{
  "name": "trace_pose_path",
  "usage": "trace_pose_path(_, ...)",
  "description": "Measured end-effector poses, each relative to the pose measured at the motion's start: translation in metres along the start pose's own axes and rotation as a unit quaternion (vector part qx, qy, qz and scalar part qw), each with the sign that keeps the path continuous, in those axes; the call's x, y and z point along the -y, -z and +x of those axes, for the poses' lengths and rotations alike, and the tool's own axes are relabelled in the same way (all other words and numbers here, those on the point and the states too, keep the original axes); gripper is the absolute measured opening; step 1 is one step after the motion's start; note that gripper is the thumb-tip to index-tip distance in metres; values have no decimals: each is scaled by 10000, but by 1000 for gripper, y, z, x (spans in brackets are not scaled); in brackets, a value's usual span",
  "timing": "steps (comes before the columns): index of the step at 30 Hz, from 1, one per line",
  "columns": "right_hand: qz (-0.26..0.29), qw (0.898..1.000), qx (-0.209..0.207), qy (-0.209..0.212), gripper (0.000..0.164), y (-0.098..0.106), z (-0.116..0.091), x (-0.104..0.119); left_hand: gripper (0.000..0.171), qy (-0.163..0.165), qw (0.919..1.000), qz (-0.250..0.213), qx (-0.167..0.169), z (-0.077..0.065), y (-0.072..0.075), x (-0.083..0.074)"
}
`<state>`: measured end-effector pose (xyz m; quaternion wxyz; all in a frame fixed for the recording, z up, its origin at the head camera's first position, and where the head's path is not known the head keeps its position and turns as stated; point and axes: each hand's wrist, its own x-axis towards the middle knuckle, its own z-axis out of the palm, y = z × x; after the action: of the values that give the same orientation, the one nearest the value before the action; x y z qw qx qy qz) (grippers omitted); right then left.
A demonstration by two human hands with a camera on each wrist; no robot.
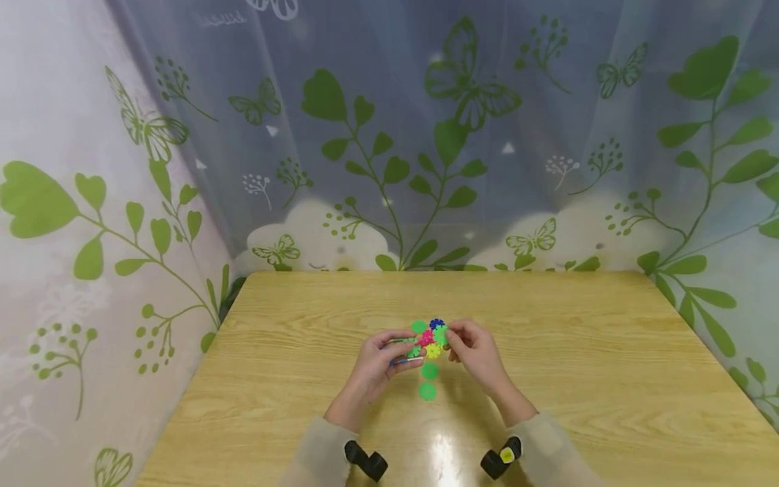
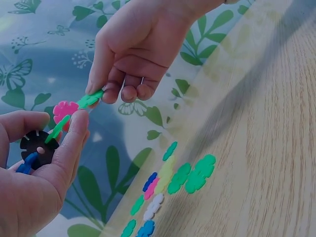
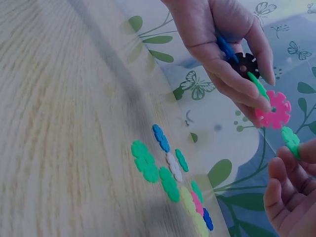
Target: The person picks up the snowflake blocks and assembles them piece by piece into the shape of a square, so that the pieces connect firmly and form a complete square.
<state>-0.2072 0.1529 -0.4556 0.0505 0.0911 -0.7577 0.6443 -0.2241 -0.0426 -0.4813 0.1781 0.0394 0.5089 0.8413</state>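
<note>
A thin, leaf-printed curtain [image 1: 341,169] hangs beyond the pink notched disc [image 3: 277,109], and a smooth table [image 1: 274,406] with streaky wood grain spreads beneath it. Left of this disc we see the left hand [image 1: 376,356], gripping the cluster it belongs to; right of it, the right hand [image 1: 477,352] pinches a green notched disc [image 3: 291,140]. We judge that the work turns on those two rims: the green one sits just beside the pink one, its face angled to the pink face, and we cannot tell whether their slots engage. Tucked behind the pink disc within the grip are a black slotted disc [image 3: 245,64], a blue piece [image 3: 226,48] and a thin green disc [image 3: 256,85]. Below it, flat plastic-looking discs lie loosely about, among them a scalloped white disc [image 3: 174,166]
</note>
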Motion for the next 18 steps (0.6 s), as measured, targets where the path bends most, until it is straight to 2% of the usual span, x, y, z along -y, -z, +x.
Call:
trace_pose_path(8, 299, 9981, -393, -365, 14, -6, 6, -25, 25, -27, 10000, 0, -60, 1, -1, 1)
trace_pose_path(13, 341, 9958, -774, -357, 15, -14, 6, -25, 26, -44, 9998, -134, -142, 2, -4, 4)
trace_pose_path(18, 363, 9932, -1014, -444, 20, -23, 3, -23, 26, -198, 9993, -211, -233, 3, -8, 8)
